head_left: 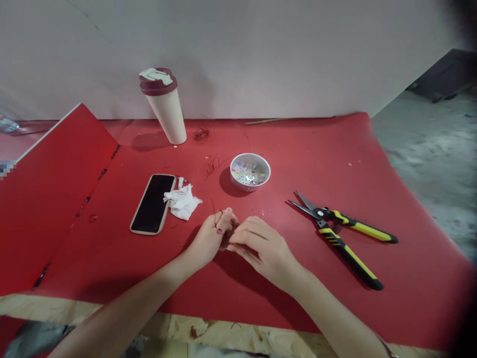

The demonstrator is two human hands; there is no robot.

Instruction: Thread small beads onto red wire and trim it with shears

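Observation:
My left hand [212, 236] is closed, thumb up, on a thin dark red cord [214, 211] that loops out above the thumb. A small red bead [219, 231] shows against this hand, by the base of the thumb. My right hand [261, 246] meets it from the right, fingers bent and pinched together. What its fingertips hold is hidden between the hands. Just beyond them stands a small white perforated bowl [250, 184] with many tiny pale and coloured beads [249, 169] inside.
Black-and-yellow shears [320, 214] lie with blades apart at the right. Left are a phone [151, 204], a crumpled tissue [184, 203] and a tilted red panel [55, 199]. A lidded cup [167, 112] and red thread scraps [201, 134] sit toward the wall on the red tabletop [290, 149].

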